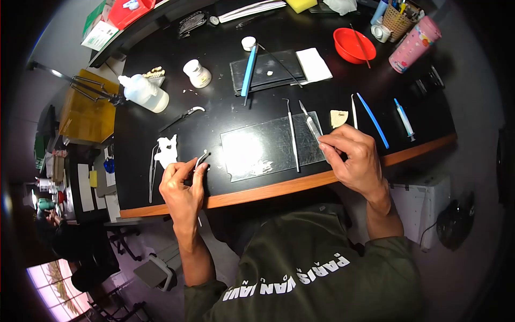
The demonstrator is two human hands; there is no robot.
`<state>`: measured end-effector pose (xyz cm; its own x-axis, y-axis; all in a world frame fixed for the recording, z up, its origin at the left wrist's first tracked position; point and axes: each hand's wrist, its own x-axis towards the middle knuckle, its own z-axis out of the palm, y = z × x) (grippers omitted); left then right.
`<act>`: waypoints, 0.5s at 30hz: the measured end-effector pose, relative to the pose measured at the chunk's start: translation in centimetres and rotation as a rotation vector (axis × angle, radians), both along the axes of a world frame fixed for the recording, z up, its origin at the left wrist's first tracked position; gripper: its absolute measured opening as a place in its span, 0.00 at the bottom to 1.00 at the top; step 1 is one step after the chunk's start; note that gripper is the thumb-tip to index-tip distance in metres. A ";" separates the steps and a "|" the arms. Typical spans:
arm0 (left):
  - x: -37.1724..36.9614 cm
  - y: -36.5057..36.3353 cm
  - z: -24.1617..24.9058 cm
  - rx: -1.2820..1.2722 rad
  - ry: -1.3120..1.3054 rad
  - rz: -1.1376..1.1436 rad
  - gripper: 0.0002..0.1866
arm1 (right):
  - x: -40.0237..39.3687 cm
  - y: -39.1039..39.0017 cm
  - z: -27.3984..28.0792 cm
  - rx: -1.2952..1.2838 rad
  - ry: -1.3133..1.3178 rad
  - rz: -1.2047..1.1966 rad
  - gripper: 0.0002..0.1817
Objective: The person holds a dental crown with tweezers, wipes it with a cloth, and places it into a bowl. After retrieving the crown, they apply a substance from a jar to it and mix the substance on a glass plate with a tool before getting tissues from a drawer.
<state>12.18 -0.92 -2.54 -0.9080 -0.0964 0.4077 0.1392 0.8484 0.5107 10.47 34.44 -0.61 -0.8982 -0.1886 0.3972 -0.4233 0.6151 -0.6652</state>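
My left hand [184, 185], by the desk's front edge, is closed on slim curved metal tweezers [201, 158]. A small pale piece shows at the tip; fingers hide most of the tool. Over the right side of the glass slab [249, 147], my right hand [354, 160] pinches the near end of a pointed metal knife [312, 126], its blade directed away from me. A thin metal probe [293, 137] with a hooked end lies across the slab, left of the knife. White crumpled tissue [167, 150] and another pair of tweezers [152, 174] lie left of my left hand.
Right of the slab lie a beige piece [338, 118], a blue-handled tool [374, 121] and a syringe [404, 119]. Farther back stand a squeeze bottle [144, 93], a glass jar [197, 74], a red bowl [354, 46] and a pink tumbler [414, 45]. Another person [59, 231] is at far left.
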 end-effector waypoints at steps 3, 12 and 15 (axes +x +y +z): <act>0.3 0.2 0.3 0.001 -0.032 -0.008 0.13 | -1.0 1.0 0.7 0.084 0.004 0.009 0.04; 0.9 0.4 -0.3 -0.007 -0.003 -0.029 0.13 | -1.4 6.7 0.7 0.200 -0.125 -0.486 0.05; 1.0 0.5 -0.1 -0.003 -0.025 -0.025 0.14 | -1.1 7.0 0.6 0.213 -0.164 -0.620 0.08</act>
